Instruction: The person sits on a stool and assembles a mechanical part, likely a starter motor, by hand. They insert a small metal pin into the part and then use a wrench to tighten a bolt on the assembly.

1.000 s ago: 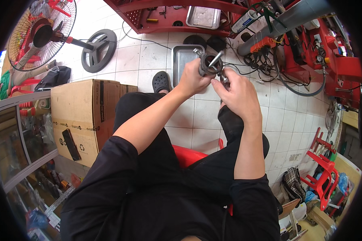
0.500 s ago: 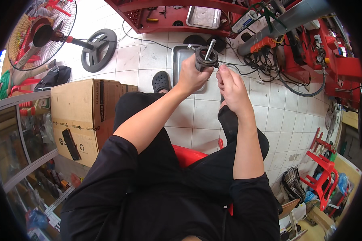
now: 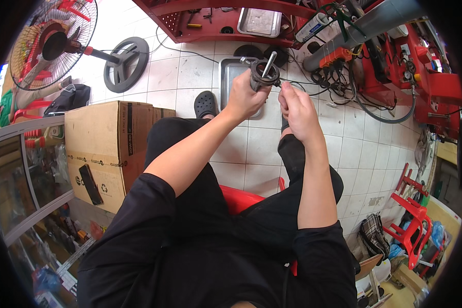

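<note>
In my left hand (image 3: 247, 98) is a dark round metal part (image 3: 264, 81) with a ring-shaped open top, held over the floor in front of my knees. My fingers wrap its lower left side. A silver rod (image 3: 269, 62) slants up out of the ring, and a small fitting juts from the part's left side. My right hand (image 3: 299, 112) is closed just right of the part, thumb and fingers pressed together beside its right edge. Whatever those fingers pinch is hidden. Below the part lies a shallow metal tray (image 3: 224, 84) on the tiles, partly covered by my left hand.
At left stands a cardboard box (image 3: 95, 133) with a phone (image 3: 90, 184) on it, and behind it a fan (image 3: 56, 43). A red tool cart (image 3: 179, 25) is ahead. Cables (image 3: 339, 84) and red machinery (image 3: 441, 87) fill the right. A red plastic chair (image 3: 413, 218) lies lower right.
My right hand has shifted slightly to the right and turned a little. The metal part has moved a touch to the right in my left hand, whose hold looks the same.
</note>
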Demonstrator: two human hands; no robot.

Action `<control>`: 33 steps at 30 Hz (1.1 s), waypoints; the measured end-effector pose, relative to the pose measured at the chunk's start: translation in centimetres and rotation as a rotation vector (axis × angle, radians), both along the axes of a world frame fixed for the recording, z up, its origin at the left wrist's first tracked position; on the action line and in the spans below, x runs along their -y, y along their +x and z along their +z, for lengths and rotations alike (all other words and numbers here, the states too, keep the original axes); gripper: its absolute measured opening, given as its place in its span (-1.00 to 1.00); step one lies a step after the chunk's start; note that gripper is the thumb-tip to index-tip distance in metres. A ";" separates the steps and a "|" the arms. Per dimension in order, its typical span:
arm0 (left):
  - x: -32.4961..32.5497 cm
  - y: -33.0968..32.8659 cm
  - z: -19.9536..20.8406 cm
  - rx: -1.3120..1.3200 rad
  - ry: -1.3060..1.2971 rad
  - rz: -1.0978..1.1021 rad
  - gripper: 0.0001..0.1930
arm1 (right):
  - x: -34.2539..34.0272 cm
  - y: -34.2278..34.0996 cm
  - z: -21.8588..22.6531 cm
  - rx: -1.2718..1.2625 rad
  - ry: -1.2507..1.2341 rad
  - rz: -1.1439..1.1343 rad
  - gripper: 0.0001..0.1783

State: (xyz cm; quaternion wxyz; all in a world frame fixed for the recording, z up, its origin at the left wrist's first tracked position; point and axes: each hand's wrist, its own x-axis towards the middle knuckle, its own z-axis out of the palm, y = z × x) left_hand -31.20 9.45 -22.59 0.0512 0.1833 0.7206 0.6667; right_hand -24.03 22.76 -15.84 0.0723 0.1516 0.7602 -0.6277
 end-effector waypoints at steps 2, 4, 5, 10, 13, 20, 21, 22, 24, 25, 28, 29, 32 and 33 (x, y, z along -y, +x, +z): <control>0.0 0.0 -0.2 -0.007 0.002 -0.002 -0.84 | -0.1 -0.1 0.0 -0.001 -0.036 -0.004 -0.40; -0.1 -0.1 -0.3 -0.016 -0.009 -0.011 -0.84 | -0.2 0.0 0.0 -0.003 0.006 -0.014 -0.43; -0.1 -0.1 -0.3 -0.006 -0.011 -0.020 -0.84 | -0.3 0.0 0.1 -0.006 0.065 -0.022 -0.46; 0.0 -0.1 -0.2 -0.083 0.003 -0.020 -0.83 | 0.6 0.3 2.6 -0.166 0.502 0.017 -0.63; 0.1 0.0 0.0 -0.029 -0.034 -0.042 -0.82 | 0.4 0.3 1.6 -0.298 0.590 0.047 -0.66; 0.1 0.0 0.2 -0.028 -0.043 -0.036 -0.83 | 0.3 0.1 1.6 -0.238 0.536 0.068 -0.66; 0.1 0.0 0.2 -0.026 -0.043 -0.035 -0.83 | 0.3 0.1 1.8 -0.224 0.513 0.063 -0.66; 0.0 0.0 0.2 -0.024 -0.044 -0.034 -0.83 | 0.3 0.1 1.9 -0.209 0.494 0.062 -0.65; 0.0 0.0 0.3 -0.041 -0.047 -0.026 -0.83 | 0.2 0.1 1.9 -0.176 0.454 0.061 -0.63; 0.0 0.1 0.3 -0.049 -0.049 -0.022 -0.82 | 0.2 0.1 1.9 -0.172 0.436 0.062 -0.62; 0.0 0.0 0.1 -0.087 -0.022 -0.023 -0.81 | 0.1 0.0 1.6 -0.154 0.387 0.059 -0.60; 0.0 0.0 0.1 -0.090 -0.021 -0.027 -0.81 | 0.1 0.0 1.6 -0.146 0.372 0.053 -0.59; 0.0 -0.1 0.1 -0.088 -0.017 -0.037 -0.81 | 0.0 0.0 1.4 -0.127 0.346 0.030 -0.57; 0.0 0.0 0.1 -0.080 -0.016 -0.041 -0.81 | 0.0 0.0 1.3 -0.121 0.340 0.022 -0.56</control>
